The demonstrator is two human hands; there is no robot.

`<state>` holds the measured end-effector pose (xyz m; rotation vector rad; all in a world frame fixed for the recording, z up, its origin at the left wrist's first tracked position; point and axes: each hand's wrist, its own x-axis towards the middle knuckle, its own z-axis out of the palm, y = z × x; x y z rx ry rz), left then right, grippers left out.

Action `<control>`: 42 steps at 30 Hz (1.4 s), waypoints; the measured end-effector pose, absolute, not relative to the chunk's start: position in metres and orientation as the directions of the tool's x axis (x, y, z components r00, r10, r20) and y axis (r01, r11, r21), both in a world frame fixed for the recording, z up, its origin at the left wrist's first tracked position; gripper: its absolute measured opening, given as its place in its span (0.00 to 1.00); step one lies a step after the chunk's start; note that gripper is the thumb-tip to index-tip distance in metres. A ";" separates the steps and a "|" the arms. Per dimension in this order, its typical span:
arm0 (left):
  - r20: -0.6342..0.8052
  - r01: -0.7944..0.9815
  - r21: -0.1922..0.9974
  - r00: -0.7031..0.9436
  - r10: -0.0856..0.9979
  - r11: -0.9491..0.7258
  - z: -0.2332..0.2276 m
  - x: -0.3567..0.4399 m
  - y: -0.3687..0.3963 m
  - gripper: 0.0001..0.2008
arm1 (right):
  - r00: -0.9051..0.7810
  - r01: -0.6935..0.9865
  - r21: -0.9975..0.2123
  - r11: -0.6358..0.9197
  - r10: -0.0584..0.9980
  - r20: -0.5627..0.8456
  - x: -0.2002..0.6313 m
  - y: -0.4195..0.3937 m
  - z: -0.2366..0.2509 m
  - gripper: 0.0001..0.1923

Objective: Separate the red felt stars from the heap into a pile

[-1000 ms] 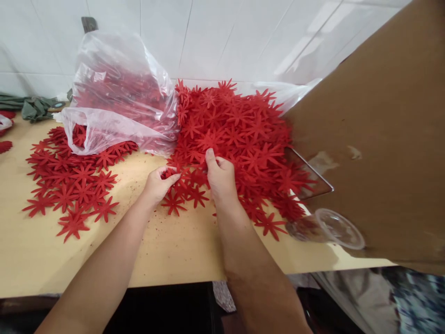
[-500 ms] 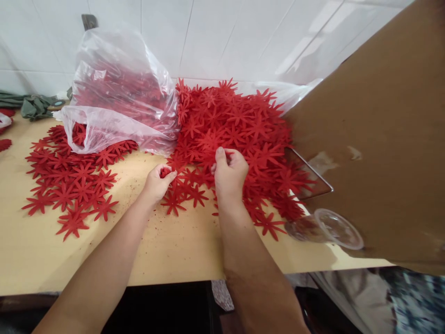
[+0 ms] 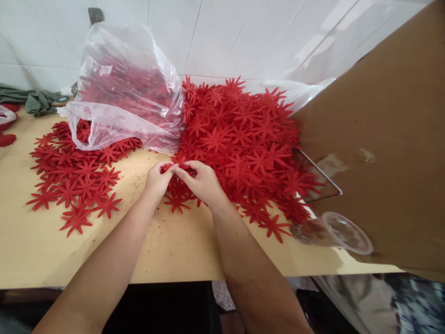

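A big heap of red felt flower cut-outs (image 3: pixel 243 134) lies on the wooden table (image 3: pixel 181 246) against the white tiled wall. At the heap's near left edge my left hand (image 3: pixel 156 182) and my right hand (image 3: pixel 203 182) meet, fingertips touching. Both pinch a small bunch of red flowers (image 3: pixel 174 166) between them. More flowers lie flat just below my hands.
A clear plastic bag (image 3: pixel 121 93) stuffed with red flowers stands at the back left. A spread of single flowers (image 3: pixel 73 176) covers the table's left part. A large cardboard sheet (image 3: pixel 385 139) leans at the right, with a clear plastic cup (image 3: pixel 333 232) lying below it. Green cloth (image 3: pixel 38 99) sits far left.
My right hand has come off the heap and moved left to meet my left hand at the small bunch. The view has shifted slightly.
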<state>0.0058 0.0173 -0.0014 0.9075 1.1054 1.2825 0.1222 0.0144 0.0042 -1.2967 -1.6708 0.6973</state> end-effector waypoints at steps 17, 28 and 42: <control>-0.094 -0.321 0.942 0.037 0.995 0.101 0.002 0.009 0.013 0.09 | 0.143 0.511 -0.814 0.276 0.907 0.397 0.119 0.013 0.003 0.20; -0.147 -0.372 0.923 -0.107 0.983 0.098 -0.003 0.004 0.021 0.06 | 0.414 0.206 -0.950 0.235 0.858 0.302 0.147 0.028 0.002 0.16; -0.112 -0.268 0.959 -0.060 0.992 0.092 0.000 0.004 0.017 0.06 | 0.336 0.037 -0.981 0.188 0.923 0.189 0.142 0.030 0.002 0.12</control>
